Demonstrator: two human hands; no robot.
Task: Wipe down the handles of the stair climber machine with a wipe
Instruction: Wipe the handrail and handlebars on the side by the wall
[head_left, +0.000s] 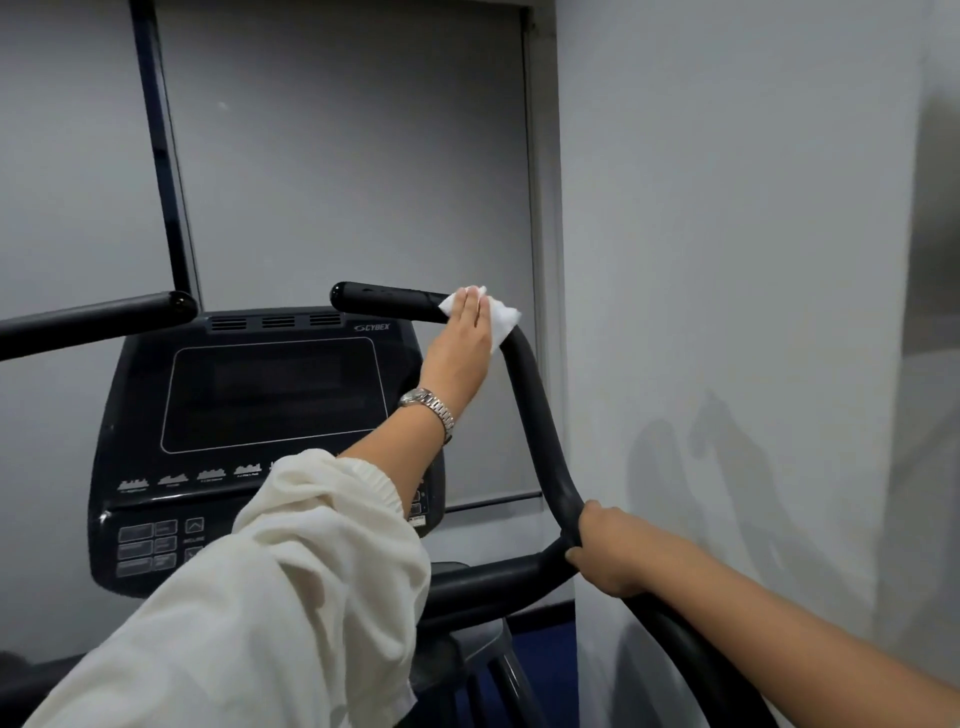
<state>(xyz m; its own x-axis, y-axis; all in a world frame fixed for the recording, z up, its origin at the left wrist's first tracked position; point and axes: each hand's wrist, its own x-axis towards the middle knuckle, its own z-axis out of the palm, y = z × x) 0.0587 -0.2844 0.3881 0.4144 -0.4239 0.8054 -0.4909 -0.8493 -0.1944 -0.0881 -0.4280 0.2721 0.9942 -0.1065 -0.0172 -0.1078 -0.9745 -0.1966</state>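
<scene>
Here, your left hand (464, 328) reaches across your body and lies nearly flat, fingers extended together, pressing the white wipe (500, 318) onto the right handle (524, 384) at its upper bend. The wipe is pinned between palm and bar, not gripped in a closed fist; this spreads contact over the curved surface. One corner of the wipe projects to the right of the fingers and drapes over the bend.

Your right hand (610, 553) is closed around the same handle lower down, at the near junction where the bar forks. Judged from its position, it serves as a brace for your reach and for the wiping pressure.

Left of the wipe, the handle runs as a short horizontal section to a rounded end cap (340, 295) above the console (270, 415). This section is bare and open for a leftward stroke. Stop at the cap; the console vents lie just below it.

Downward travel is also available along the bar between your hands. It ends at your right hand, which must shift to expose the bar beneath it.

The wall (727, 260) stands close on the right, so room on the far side of the bar is limited. The left handle (104, 317) sits well apart at the left, with nothing touching it.
</scene>
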